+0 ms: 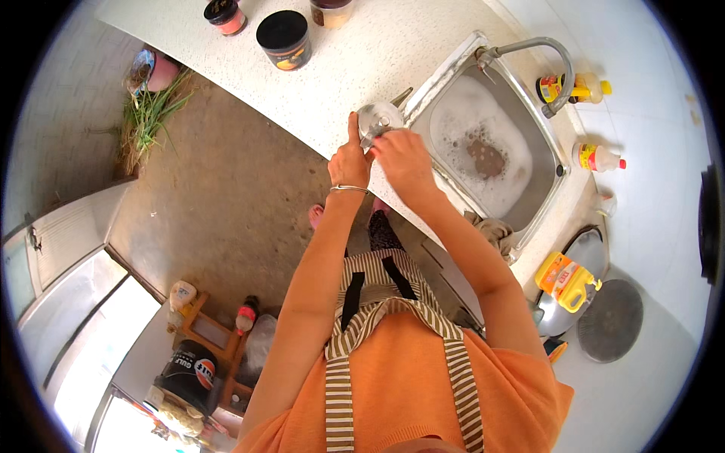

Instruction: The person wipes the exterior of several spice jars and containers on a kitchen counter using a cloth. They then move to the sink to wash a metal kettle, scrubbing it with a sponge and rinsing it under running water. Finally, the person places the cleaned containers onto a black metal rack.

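A clear, round, glass-like container (380, 116) is held over the counter's front edge, beside the sink. My left hand (349, 165), with a bangle at the wrist, grips it from the left, index finger extended along its side. The bent fingers of my right hand (403, 164) meet its near side. Something small and greyish (376, 131) shows at those fingertips; whether it is a scrubber cannot be made out. Just to the right is the steel sink (546, 150), holding foamy water (481, 141).
Black-lidded jars, one large (284, 42) and one small (226, 17), stand on the speckled counter (340, 73). A curved faucet (558, 51) rises behind the sink. A cloth (494, 233) hangs at the sink's near corner. Bottles (597, 157) and a yellow pump jug (566, 281) line the wall side.
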{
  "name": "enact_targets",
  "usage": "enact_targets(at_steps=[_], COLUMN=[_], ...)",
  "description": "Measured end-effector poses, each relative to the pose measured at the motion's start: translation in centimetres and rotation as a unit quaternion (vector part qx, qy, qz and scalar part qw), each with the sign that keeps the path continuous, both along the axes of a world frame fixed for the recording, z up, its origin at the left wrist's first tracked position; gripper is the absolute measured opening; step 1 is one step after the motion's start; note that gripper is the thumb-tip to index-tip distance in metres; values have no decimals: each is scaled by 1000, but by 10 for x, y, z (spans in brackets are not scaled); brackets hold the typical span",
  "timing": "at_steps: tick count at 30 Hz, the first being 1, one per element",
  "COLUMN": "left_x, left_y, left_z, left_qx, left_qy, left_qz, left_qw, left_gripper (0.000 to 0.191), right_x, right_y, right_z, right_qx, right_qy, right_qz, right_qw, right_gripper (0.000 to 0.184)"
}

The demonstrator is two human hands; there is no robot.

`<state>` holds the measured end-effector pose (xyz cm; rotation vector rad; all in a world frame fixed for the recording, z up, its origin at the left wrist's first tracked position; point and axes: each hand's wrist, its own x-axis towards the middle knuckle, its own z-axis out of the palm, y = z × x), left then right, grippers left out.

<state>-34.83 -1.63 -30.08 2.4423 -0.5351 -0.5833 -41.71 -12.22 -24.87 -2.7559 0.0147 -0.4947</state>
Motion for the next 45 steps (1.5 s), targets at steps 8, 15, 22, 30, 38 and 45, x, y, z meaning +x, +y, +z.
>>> enact_targets(at_steps=[8, 15, 22, 30, 38, 45], left_x=[-2, 3, 12, 16, 19, 45], left_y=[0, 2, 14, 4, 8, 4], left_z=[-3, -1, -8, 12, 13, 4], left_qx=[26, -95, -147, -94, -66, -67], left_qy=[-16, -5, 29, 83, 79, 69], left_qz=[-6, 21, -30, -7, -20, -62], left_qw=[1000, 995, 988, 992, 994, 993], left_gripper=[84, 58, 48, 41, 36, 35], right_x=[6, -22, 8, 18, 21, 36], right_y=[1, 8, 32, 38, 32, 38], right_z=[-33, -38, -73, -59, -65, -70], right_qx=[284, 495, 486, 541, 556, 537], right_qy=[-188, -183, -253, -263, -276, -309], right_qz=[-159, -372, -314, -286, -285, -295], right_qw=[927, 763, 776, 746, 730, 728], right_gripper=[24, 22, 27, 28, 19, 15])
